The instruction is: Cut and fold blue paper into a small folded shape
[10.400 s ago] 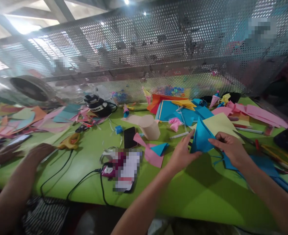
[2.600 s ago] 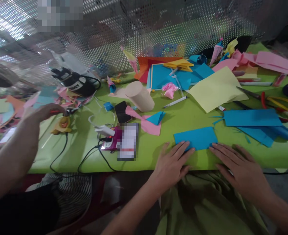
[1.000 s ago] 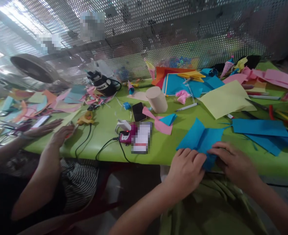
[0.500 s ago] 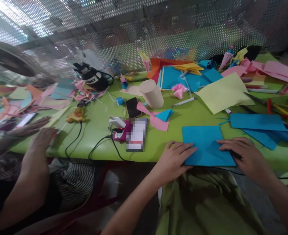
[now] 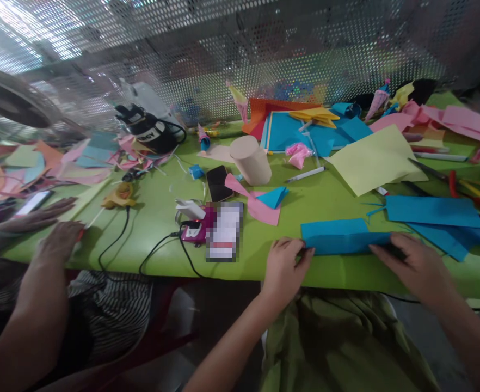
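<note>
Blue paper (image 5: 338,243): plain, evenly coloured, doubled over into a wide strip; front flap extends farther right than the layer behind. Location: along near edge of green table (image 5: 256,261). Left hand (image 5: 283,267): grip pinching paper's left end. Right hand (image 5: 417,267): grip pinching its right end. Pale yellow sheet (image 5: 374,160) lies beyond, toward table's far edge.

One sheet of plain blue paper (image 5: 340,242), unprinted on its visible faces, is doubled over into a long, low band. The near layer is raised and darker, overlapping a paler far strip; its right end projects past that strip. The band lies crosswise on the near side of the pale yellow sheet (image 5: 376,160), close but not touching.
</note>
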`<control>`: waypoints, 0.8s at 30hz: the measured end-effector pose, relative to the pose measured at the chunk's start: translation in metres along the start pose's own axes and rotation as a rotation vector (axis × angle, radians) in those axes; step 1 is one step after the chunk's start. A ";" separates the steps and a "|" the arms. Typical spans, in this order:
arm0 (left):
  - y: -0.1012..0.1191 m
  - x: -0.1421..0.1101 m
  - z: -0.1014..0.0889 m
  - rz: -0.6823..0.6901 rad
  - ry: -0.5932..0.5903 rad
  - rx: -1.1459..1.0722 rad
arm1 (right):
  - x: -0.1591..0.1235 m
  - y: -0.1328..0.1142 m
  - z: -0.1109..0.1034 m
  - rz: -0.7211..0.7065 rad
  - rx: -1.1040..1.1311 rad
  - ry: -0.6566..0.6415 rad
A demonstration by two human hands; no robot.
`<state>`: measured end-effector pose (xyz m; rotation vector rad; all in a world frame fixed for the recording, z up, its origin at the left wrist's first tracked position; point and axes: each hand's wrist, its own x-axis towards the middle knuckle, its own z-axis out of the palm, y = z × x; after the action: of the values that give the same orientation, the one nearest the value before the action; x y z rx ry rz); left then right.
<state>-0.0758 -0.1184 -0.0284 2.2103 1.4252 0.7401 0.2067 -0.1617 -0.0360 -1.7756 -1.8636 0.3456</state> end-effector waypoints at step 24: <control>0.013 0.008 0.009 -0.174 0.103 0.041 | 0.004 0.006 0.011 -0.152 -0.156 -0.134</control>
<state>-0.0581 -0.1169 -0.0263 2.0714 1.6726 0.7794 0.2058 -0.1551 -0.0471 -1.7331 -2.1584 0.2734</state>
